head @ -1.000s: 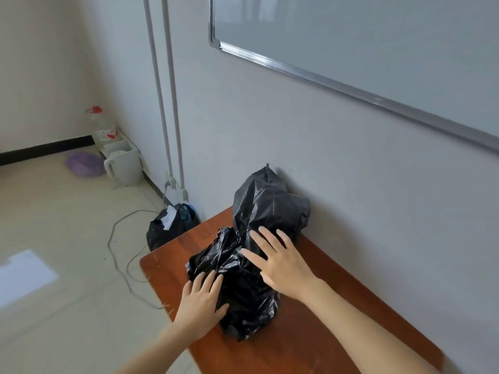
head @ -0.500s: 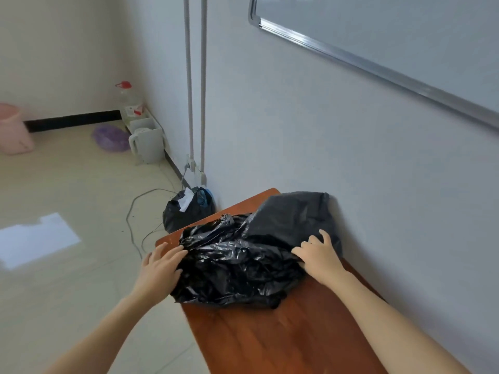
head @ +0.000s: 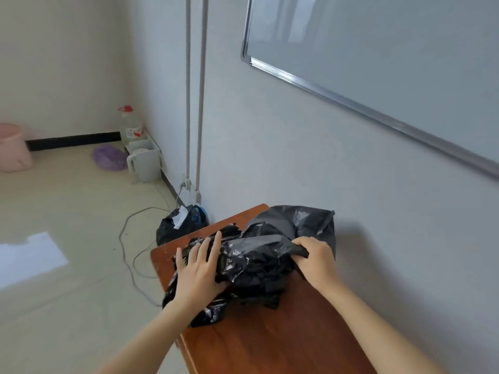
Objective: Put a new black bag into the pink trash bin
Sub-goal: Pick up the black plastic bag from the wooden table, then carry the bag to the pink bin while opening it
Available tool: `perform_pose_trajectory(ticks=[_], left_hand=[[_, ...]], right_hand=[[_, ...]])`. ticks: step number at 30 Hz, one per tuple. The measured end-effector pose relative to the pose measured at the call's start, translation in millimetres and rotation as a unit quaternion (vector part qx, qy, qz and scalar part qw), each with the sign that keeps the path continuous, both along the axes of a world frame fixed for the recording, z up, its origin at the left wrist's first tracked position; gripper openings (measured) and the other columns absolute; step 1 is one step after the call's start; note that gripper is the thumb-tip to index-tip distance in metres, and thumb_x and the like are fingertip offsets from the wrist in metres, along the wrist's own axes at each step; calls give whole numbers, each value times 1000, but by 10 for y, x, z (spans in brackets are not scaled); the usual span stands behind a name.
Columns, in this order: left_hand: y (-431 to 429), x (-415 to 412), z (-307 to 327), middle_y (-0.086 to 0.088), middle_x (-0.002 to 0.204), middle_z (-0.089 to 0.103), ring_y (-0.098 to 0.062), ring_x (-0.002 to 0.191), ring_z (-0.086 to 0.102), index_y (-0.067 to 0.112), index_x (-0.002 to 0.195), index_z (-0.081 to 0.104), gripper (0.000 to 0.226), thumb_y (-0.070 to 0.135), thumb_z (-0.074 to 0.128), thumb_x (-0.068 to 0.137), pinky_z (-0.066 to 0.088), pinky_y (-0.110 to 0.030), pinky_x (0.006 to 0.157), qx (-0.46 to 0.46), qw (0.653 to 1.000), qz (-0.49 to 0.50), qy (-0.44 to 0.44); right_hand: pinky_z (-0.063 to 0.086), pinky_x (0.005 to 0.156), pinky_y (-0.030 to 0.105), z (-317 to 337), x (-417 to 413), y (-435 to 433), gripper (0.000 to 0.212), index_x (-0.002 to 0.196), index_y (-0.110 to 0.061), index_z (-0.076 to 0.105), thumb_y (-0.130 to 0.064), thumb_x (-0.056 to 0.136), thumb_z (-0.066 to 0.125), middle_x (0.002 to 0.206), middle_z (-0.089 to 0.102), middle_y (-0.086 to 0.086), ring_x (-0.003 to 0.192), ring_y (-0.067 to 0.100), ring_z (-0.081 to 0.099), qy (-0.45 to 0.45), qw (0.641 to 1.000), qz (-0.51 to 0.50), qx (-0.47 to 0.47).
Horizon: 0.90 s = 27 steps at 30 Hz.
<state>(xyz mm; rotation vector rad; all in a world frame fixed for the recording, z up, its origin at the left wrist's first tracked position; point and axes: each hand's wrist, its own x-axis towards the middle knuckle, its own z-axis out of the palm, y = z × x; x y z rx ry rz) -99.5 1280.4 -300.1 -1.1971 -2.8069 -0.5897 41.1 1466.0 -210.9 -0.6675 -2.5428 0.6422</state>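
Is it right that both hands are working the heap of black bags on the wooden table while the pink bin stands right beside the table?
Not quite. The head view shows the left hand flat on the black bags and the right hand gripping a fold, on the wooden table. But the pink bin stands far off across the floor by the far wall, not beside the table.
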Motion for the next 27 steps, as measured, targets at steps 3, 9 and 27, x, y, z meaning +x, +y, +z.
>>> perform_pose_trajectory(ticks=[3, 9, 27], left_hand=[[-315, -60, 59, -6, 96, 71, -31, 102, 61, 16, 141, 27, 100, 22, 84, 59, 22, -69, 101, 28, 998, 48, 39], [-1225, -273, 327, -5, 67, 71, -30, 72, 69, 8, 87, 72, 52, 3, 89, 38, 41, -69, 81, 63, 980, 131, 136], [-5373, -352, 479, 6, 56, 66, -20, 64, 67, 16, 70, 73, 33, 35, 46, 69, 28, -28, 68, 82, 892, 409, 175]], right_hand=[[39, 61, 17, 158, -87, -86, 10, 84, -2, 70, 2, 75, 68, 76, 70, 12, 69, 20, 57, 43, 999, 14, -29], [37, 61, 11, 200, -631, -493, 10, 87, -4, 70, -2, 79, 65, 75, 63, 1, 71, 16, 55, 37, 995, 88, -35], [40, 69, 32, 107, -2652, -4105, 5, 82, -1, 68, -1, 76, 68, 79, 67, 13, 80, 30, 58, 9, 925, 378, 41]])
